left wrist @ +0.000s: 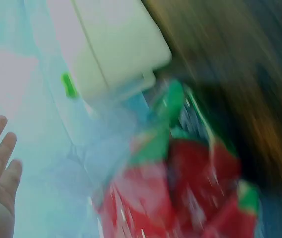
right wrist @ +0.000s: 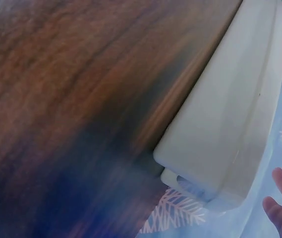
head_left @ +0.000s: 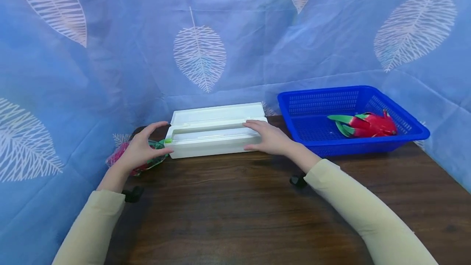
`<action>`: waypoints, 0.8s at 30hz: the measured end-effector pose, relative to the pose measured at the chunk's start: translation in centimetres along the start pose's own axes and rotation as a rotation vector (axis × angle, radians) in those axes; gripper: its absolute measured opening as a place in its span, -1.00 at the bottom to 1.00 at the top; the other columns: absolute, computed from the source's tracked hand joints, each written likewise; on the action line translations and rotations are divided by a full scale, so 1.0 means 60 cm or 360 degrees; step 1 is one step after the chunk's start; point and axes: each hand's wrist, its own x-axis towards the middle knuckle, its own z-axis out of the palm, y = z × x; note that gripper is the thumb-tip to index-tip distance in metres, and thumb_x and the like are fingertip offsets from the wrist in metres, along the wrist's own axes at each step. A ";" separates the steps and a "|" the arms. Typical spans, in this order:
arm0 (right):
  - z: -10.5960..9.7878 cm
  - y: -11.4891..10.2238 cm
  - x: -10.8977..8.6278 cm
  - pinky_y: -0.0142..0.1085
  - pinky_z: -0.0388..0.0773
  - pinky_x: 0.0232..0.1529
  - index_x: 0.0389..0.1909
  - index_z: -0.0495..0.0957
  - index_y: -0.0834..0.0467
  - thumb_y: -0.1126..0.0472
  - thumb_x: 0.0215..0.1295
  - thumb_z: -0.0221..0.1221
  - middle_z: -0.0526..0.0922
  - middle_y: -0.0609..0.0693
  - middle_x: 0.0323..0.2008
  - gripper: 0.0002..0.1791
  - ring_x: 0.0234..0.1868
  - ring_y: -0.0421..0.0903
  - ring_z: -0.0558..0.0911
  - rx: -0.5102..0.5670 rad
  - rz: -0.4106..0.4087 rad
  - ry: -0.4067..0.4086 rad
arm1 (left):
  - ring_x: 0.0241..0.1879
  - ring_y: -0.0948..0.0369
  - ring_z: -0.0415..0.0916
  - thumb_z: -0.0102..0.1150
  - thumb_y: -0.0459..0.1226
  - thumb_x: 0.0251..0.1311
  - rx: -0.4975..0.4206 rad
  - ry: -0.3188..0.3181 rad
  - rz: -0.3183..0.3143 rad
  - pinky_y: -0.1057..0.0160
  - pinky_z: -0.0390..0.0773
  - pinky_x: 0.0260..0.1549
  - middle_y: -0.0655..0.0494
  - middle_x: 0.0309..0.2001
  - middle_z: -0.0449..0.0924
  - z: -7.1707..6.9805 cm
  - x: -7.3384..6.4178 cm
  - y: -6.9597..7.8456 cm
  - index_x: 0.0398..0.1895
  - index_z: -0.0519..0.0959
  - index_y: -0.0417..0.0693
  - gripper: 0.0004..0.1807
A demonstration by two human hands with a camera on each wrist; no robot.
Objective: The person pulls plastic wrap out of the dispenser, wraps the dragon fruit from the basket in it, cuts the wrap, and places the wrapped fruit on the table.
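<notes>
A long white box (head_left: 217, 144) stands at the back of the table, its lid (head_left: 218, 113) raised behind it. By the box's left end is my left hand (head_left: 137, 150), thumb and fingers spread apart and holding nothing. A small bright green piece (left wrist: 70, 85) shows at that end in the left wrist view. My right hand (head_left: 270, 138) reaches over the right end, its fingers loosely extended. In the right wrist view its fingertips (right wrist: 270, 206) appear beside the box's end. Beneath the left hand lie red and green dragon fruits (left wrist: 148, 193) in clear wrapping, partly hidden in the head view.
A blue plastic basket (head_left: 353, 146) sits at the back right, with a red and green dragon fruit (head_left: 373, 125) inside. A blue leaf-patterned cloth (head_left: 235, 60) hangs right behind the dark wooden table (head_left: 228, 212).
</notes>
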 end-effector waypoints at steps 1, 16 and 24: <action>0.002 0.002 -0.001 0.16 0.20 0.29 0.45 0.24 0.06 -0.23 0.17 0.28 0.21 0.08 0.44 -0.11 0.42 0.11 0.18 0.0003 0.0008 0.0011 | 0.35 -0.14 0.15 0.50 -0.14 0.00 -0.0006 -0.0016 0.0003 -0.33 0.18 0.20 -0.15 0.37 0.25 0.006 0.006 0.002 0.41 0.26 -0.05 -0.11; 0.035 0.041 0.015 0.05 0.18 0.33 0.41 0.28 0.14 -0.13 0.33 0.18 0.34 0.13 0.36 -0.27 0.38 0.11 0.25 0.0098 0.0141 0.0126 | 0.33 -0.15 0.18 0.36 -0.18 0.16 0.0010 -0.0196 -0.0175 -0.28 0.10 0.27 -0.20 0.29 0.37 0.062 0.059 -0.034 0.28 0.41 -0.13 -0.38; 0.043 0.056 0.021 0.03 0.13 0.36 0.39 0.30 0.18 -0.08 0.35 0.17 0.38 0.15 0.32 -0.31 0.37 0.13 0.27 0.0075 0.0120 0.0119 | 0.33 -0.18 0.15 0.29 -0.15 0.21 0.0039 -0.0231 -0.0184 -0.33 0.06 0.25 -0.22 0.29 0.36 0.063 0.061 -0.047 0.28 0.41 -0.15 -0.41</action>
